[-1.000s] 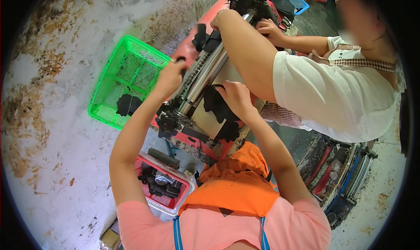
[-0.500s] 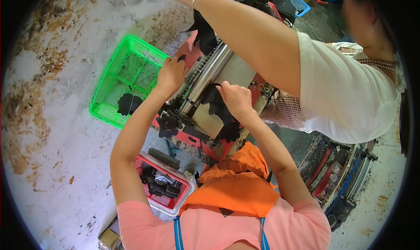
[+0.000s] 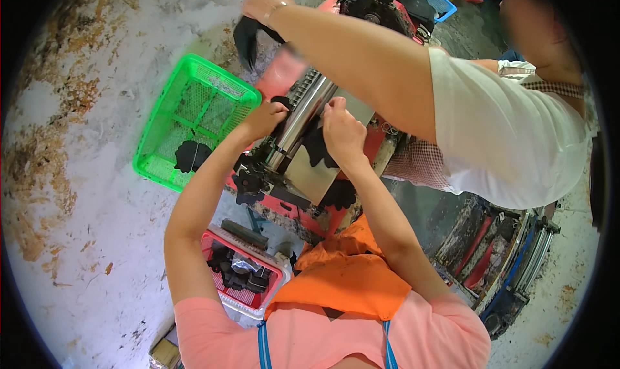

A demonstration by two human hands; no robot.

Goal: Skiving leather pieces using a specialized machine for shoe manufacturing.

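A roller machine with a shiny metal roller [image 3: 302, 125] stands in front of me. My right hand [image 3: 343, 135] is closed, its fingertips pinching a black, scallop-edged flat piece [image 3: 316, 150] on the pale feed plate [image 3: 310, 178] right of the roller. Across the roller, my left hand [image 3: 263, 119] has its fingertips together at a smaller black piece [image 3: 281, 102] by the roller's left side. Another black piece [image 3: 339, 194] lies at the plate's near end.
A co-worker's bare arm [image 3: 361, 52] reaches over the machine; that hand holds a black piece [image 3: 247, 42]. Left of the machine is a green basket [image 3: 150, 126] with a black bundle [image 3: 192, 156]. A red-and-white basket [image 3: 279, 285] of black pieces sits near my left elbow.
My left hand has moved right, to the roller. My right hand has shifted slightly up, bringing the black piece along. The co-worker's hand has swung left and lower with a black piece.
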